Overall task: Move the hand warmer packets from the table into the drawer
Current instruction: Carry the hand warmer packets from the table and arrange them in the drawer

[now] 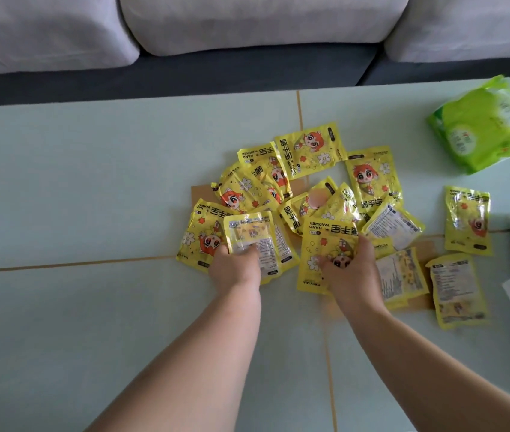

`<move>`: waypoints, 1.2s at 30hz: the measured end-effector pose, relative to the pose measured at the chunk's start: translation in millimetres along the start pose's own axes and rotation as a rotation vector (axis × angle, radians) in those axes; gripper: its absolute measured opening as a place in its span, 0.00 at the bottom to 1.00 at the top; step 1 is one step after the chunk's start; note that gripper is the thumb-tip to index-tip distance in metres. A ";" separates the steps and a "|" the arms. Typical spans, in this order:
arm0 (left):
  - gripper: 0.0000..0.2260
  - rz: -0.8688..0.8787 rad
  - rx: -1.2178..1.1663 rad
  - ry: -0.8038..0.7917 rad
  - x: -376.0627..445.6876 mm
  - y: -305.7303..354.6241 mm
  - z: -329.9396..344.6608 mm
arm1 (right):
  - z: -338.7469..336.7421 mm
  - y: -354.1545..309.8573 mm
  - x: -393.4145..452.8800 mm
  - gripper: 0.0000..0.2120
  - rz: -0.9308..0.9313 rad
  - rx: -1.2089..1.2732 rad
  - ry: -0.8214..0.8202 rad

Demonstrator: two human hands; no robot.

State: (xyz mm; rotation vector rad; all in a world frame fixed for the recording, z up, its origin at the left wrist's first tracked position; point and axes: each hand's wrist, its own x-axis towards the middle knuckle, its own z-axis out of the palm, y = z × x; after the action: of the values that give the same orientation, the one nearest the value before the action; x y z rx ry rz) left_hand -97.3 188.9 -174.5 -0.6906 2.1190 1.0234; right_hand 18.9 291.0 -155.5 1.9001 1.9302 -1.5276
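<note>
While yellow hand warmer packets (309,194) lie heaped on the pale table (91,182), the left hand (235,266) grips a back-side-up packet (250,233) and the right hand (351,269) clasps a cartoon-faced packet (325,244).

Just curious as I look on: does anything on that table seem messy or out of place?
The yellow packets lie in a loose, overlapping heap, some face down. One packet sits apart at the right. The green bag is the only different item.
</note>
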 end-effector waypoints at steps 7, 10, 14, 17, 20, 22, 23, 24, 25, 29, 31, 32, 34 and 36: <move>0.18 -0.012 -0.017 0.087 2.3 0.3 21.8 | 0.8 3.9 3.9 0.30 -0.006 -0.028 -0.008; 0.21 -0.002 -0.017 0.100 -0.3 3.0 28.8 | -1.8 1.8 5.7 0.25 -0.010 -0.014 -0.008; 0.21 0.031 -0.029 0.110 -3.4 5.2 29.9 | -7.1 -1.7 9.4 0.24 -0.039 0.003 -0.010; 0.19 0.084 -0.003 0.105 -6.8 8.3 20.5 | -8.1 -4.0 10.0 0.25 -0.038 0.026 -0.011; 0.20 0.181 0.051 0.066 -4.5 15.3 -4.9 | -4.2 -10.4 9.2 0.27 -0.040 0.066 -0.022; 0.17 0.266 0.121 0.038 6.1 23.1 -28.6 | 3.9 -19.5 9.4 0.28 -0.040 0.090 -0.049; 0.13 0.298 0.173 0.021 12.9 27.3 -40.3 | 8.3 -25.4 10.0 0.29 -0.042 0.096 -0.062; 0.09 0.320 0.222 0.009 19.8 32.1 -51.8 | 13.3 -32.6 12.1 0.29 -0.049 0.095 -0.071; 0.07 0.336 0.255 0.007 28.2 36.1 -62.1 | 18.6 -41.4 15.5 0.27 -0.065 0.085 -0.075; 0.06 0.398 0.358 0.031 53.4 44.7 -84.9 | 40.8 -77.7 29.0 0.19 -0.167 -0.036 -0.095; 0.06 0.417 0.384 0.030 60.7 42.2 -88.6 | 55.5 -91.0 32.6 0.17 -0.235 -0.151 -0.107; 0.06 0.433 0.393 0.026 63.7 40.0 -89.0 | 62.8 -95.6 34.1 0.17 -0.274 -0.221 -0.115; 0.06 0.447 0.408 0.005 66.6 34.2 -89.3 | 75.9 -102.8 34.9 0.18 -0.321 -0.348 -0.144; 0.06 0.421 0.386 -0.014 68.0 28.5 -90.9 | 86.9 -107.1 34.2 0.18 -0.340 -0.429 -0.149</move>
State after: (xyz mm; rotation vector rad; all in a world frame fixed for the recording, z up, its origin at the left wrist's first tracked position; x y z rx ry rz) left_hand -191.2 119.0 -170.8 -0.0486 2.4115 0.7810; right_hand -123.1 286.3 -158.4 1.3036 2.3577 -1.1406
